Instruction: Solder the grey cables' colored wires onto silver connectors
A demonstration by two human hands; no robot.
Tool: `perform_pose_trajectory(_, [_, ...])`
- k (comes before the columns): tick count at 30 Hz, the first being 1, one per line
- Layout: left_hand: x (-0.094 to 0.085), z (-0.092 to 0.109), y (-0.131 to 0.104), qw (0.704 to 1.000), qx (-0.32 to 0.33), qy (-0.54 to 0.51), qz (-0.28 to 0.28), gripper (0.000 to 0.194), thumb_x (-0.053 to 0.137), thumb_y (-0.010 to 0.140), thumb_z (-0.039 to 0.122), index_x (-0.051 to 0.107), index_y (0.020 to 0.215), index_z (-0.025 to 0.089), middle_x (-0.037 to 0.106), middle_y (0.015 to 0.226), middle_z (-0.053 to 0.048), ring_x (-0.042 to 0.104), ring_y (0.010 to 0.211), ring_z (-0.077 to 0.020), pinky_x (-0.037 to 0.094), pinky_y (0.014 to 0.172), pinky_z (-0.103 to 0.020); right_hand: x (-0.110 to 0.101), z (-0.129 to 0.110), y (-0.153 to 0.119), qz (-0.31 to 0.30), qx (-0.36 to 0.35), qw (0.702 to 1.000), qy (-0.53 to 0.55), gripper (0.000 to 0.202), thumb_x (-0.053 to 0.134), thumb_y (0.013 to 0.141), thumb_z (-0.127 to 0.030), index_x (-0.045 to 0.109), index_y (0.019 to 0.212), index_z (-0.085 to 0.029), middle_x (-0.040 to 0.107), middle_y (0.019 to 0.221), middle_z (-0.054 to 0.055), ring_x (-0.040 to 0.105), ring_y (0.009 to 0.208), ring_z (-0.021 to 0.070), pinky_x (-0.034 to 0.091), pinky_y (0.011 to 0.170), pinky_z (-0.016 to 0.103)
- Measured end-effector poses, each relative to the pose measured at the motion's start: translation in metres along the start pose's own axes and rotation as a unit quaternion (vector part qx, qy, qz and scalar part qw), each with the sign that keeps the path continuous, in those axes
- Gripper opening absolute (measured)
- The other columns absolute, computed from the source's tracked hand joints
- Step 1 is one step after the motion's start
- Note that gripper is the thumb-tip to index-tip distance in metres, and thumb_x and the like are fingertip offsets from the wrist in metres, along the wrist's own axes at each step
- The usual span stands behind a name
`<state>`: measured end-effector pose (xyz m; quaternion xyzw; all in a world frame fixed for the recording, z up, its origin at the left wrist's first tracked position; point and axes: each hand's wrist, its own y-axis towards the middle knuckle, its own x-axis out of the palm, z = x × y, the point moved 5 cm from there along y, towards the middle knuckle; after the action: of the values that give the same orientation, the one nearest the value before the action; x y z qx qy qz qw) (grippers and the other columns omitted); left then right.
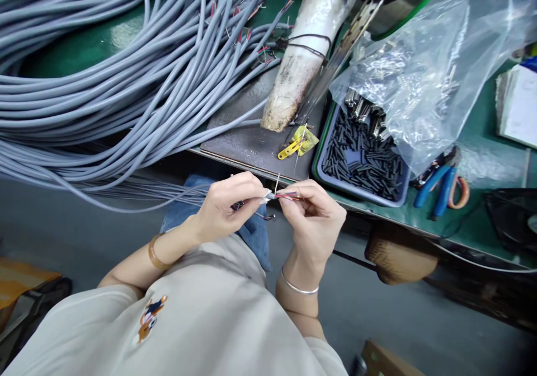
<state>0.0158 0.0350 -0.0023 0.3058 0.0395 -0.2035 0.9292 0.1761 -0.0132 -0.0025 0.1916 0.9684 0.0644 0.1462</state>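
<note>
My left hand [230, 202] pinches the end of a grey cable [271, 196], with a bit of white material at its fingertips. From the cable end, thin red and dark wires [287, 194] reach to my right hand [312, 211], whose thumb and fingers are closed on them. Both hands are just off the table's front edge, above my lap. More grey cables run in from the left behind my left hand. A small dark connector end [269, 217] hangs below the hands. What lies inside my curled left fingers is partly hidden.
Bundles of grey cables [104, 107] cover the table's left. A white wrapped tube [302, 57] points down at a dark board [247, 146] holding a yellow tag [293, 146]. To the right are a tray [321, 177] of black sleeves, a plastic bag [432, 79] and blue-handled pliers [442, 191].
</note>
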Motion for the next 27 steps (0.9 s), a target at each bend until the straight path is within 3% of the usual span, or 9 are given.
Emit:
perform_pose_trajectory(4, [-0.001, 0.004, -0.003, 0.991, 0.081, 0.103, -0.002, 0.011, 0.063, 0.094, 0.011, 0.070, 0.096, 0.019, 0.073, 0.087, -0.006, 0.067, 0.078, -0.0133, 0.052, 0.068, -0.024, -0.002, 0.007, -0.005, 0.008, 0.009, 1.000, 0.017, 0.002, 0.077, 0.080, -0.023, 0.078, 0.078, -0.024, 0.067, 0.074, 0.000, 0.044, 0.054, 0.0089, 0.028, 0.047, 0.025])
perform_pose_trajectory(7, [0.000, 0.004, -0.006, 0.990, 0.097, 0.106, 0.008, 0.012, 0.062, 0.094, 0.011, 0.070, 0.097, 0.020, 0.074, 0.088, -0.006, 0.068, 0.079, -0.0136, 0.052, 0.069, -0.025, 0.001, 0.014, -0.009, -0.005, 0.027, 0.999, 0.045, 0.004, 0.078, 0.081, -0.026, 0.078, 0.078, -0.024, 0.067, 0.073, -0.001, 0.045, 0.055, 0.0094, 0.030, 0.049, 0.025])
perform_pose_trajectory(11, [0.004, 0.000, -0.010, 0.999, -0.008, 0.013, 0.041, 0.007, 0.065, 0.092, 0.012, 0.067, 0.095, 0.018, 0.069, 0.081, -0.003, 0.061, 0.068, -0.0109, 0.049, 0.061, -0.021, 0.005, 0.016, -0.015, 0.035, 0.013, 0.997, 0.068, 0.003, 0.077, 0.084, -0.023, 0.077, 0.082, -0.025, 0.067, 0.076, -0.002, 0.045, 0.056, 0.0081, 0.030, 0.050, 0.024])
perform_pose_trajectory(14, [0.008, -0.006, -0.014, 0.990, -0.117, -0.052, 0.061, 0.003, 0.068, 0.092, 0.016, 0.065, 0.092, 0.017, 0.065, 0.080, -0.002, 0.058, 0.067, -0.0100, 0.048, 0.059, -0.020, 0.008, 0.014, -0.017, 0.081, -0.008, 0.995, 0.053, 0.003, 0.077, 0.085, -0.024, 0.075, 0.082, -0.025, 0.066, 0.077, -0.002, 0.049, 0.059, 0.0084, 0.033, 0.051, 0.023])
perform_pose_trajectory(16, [0.010, -0.010, -0.016, 0.981, -0.160, -0.094, 0.061, 0.005, 0.069, 0.092, 0.018, 0.065, 0.091, 0.016, 0.064, 0.080, -0.002, 0.061, 0.070, -0.0108, 0.050, 0.062, -0.020, 0.011, 0.015, -0.016, 0.074, 0.006, 0.995, 0.070, 0.007, 0.077, 0.085, -0.028, 0.074, 0.080, -0.024, 0.066, 0.077, -0.001, 0.053, 0.063, 0.0099, 0.037, 0.052, 0.023])
perform_pose_trajectory(22, [0.010, -0.017, -0.011, 0.960, -0.189, -0.202, 0.033, 0.003, 0.071, 0.091, 0.018, 0.069, 0.092, 0.016, 0.068, 0.084, -0.002, 0.065, 0.074, -0.0097, 0.054, 0.068, -0.018, 0.016, 0.021, -0.009, 0.013, 0.086, 0.980, 0.181, 0.009, 0.078, 0.083, -0.030, 0.074, 0.078, -0.024, 0.067, 0.077, -0.002, 0.057, 0.061, 0.0091, 0.041, 0.052, 0.021])
perform_pose_trajectory(27, [0.009, -0.016, -0.008, 0.954, -0.199, -0.224, -0.011, 0.003, 0.070, 0.091, 0.018, 0.070, 0.092, 0.015, 0.069, 0.083, -0.002, 0.065, 0.074, -0.0093, 0.053, 0.069, -0.017, 0.007, 0.018, -0.007, 0.002, 0.068, 0.990, 0.122, 0.002, 0.079, 0.081, -0.026, 0.080, 0.083, -0.026, 0.072, 0.080, 0.001, 0.053, 0.060, 0.0094, 0.035, 0.049, 0.022])
